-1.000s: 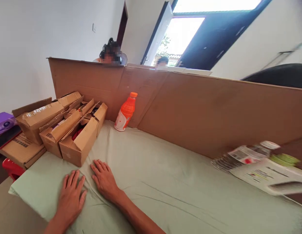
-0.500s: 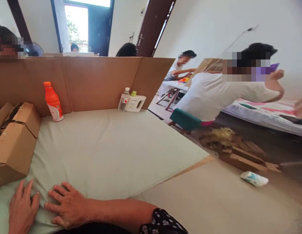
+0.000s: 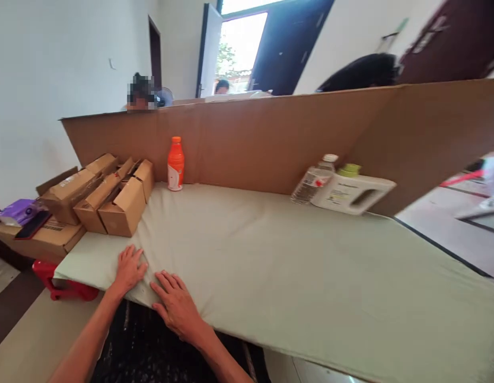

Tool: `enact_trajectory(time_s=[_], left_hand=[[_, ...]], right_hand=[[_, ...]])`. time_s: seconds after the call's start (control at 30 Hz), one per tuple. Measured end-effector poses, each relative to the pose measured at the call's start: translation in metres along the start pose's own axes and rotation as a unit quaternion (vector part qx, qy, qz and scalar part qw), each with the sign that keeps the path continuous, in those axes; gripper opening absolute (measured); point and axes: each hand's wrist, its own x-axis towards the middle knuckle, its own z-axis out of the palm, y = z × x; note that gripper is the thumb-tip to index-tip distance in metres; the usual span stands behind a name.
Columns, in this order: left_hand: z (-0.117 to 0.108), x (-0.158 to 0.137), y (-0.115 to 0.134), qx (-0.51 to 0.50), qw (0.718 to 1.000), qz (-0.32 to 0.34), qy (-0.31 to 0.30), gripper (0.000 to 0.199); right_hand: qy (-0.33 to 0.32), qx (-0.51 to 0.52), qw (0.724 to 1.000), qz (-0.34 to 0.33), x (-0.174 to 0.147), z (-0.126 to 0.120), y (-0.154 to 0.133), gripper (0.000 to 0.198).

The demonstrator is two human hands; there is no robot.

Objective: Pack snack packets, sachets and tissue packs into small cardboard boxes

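Observation:
My left hand [image 3: 131,270] lies on the pale green cloth [image 3: 247,255] covering the table, near its front edge, fingers stretched out and holding nothing. Just right of it, my right hand [image 3: 175,302] rests palm down on the same cloth, its fingers also apart. Beyond my hands, an orange bottle [image 3: 175,165] with a white lower part stands upright against the cardboard. Farther right are a clear plastic bottle [image 3: 314,181] with a white cap and a white jug [image 3: 350,192] with a green cap and a handle, side by side.
Cardboard boxes [image 3: 125,205] stand at the table's left end. Beside them, a purple pack [image 3: 18,211] lies on another carton [image 3: 51,236], above a red stool [image 3: 65,282]. A cardboard partition [image 3: 247,143] runs along the back; people's heads [image 3: 141,93] show behind it.
My view has swung to the left, bringing the boxes, purple pack and red stool into sight. The person in white at the right has left the picture. Both hands stay flat on the cloth.

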Motion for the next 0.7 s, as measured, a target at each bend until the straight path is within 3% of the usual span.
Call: enact_trajectory(time_s=[0.13,0.27,0.47,0.7], left_hand=[[0.01,0.036,0.004,-0.089,0.996,0.007,0.007,0.045],[0.01,0.068,-0.013,-0.159,0.987,-0.003,0.029,0.044],[0.014,0.055,-0.033,-0.145,0.988,0.024,0.052,0.047],[0.017,0.04,-0.022,-0.056,0.997,0.045,0.028,0.038]], right_hand=[[0.0,-0.017,1.0,0.001,-0.005,0.005,0.001,0.046],[-0.007,-0.022,1.0,0.009,-0.009,0.007,0.002,0.046],[0.001,-0.003,1.0,0.005,-0.009,0.009,0.004,0.046],[-0.007,-0.001,1.0,0.003,-0.008,0.004,0.001,0.043]])
